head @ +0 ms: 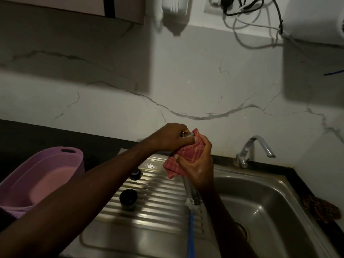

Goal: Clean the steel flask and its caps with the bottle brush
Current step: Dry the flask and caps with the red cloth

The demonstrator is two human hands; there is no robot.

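The steel flask [192, 192] is held up over the ribbed draining board [158, 207] of the steel sink [260, 207], tilted so that its base points down toward the person and its mouth end points up toward the marble wall. A red checked cloth [183, 157] is wrapped round the upper half of the flask. The right hand [197, 161] grips the flask through this cloth, fingers curled round it and the thumb lying across the cloth's front; the hand looks wet. The left hand [171, 136] closes over the top end of the flask, its fingers bent round the rim, where a pale edge shows (whether that is the flask's mouth or a cap cannot be told in this dim light).

On the draining board, to the left of the flask, lie two dark caps well apart from the hands: a small cap [135, 174] farther back and a larger cup-shaped cap [128, 199] nearer the person. The blue handle of the bottle brush [191, 237] lies along the board's right edge, just below the flask's base. A lilac plastic basket [46, 175] stands on the dark counter to the left. The tap [255, 149] rises behind the basin at the right.
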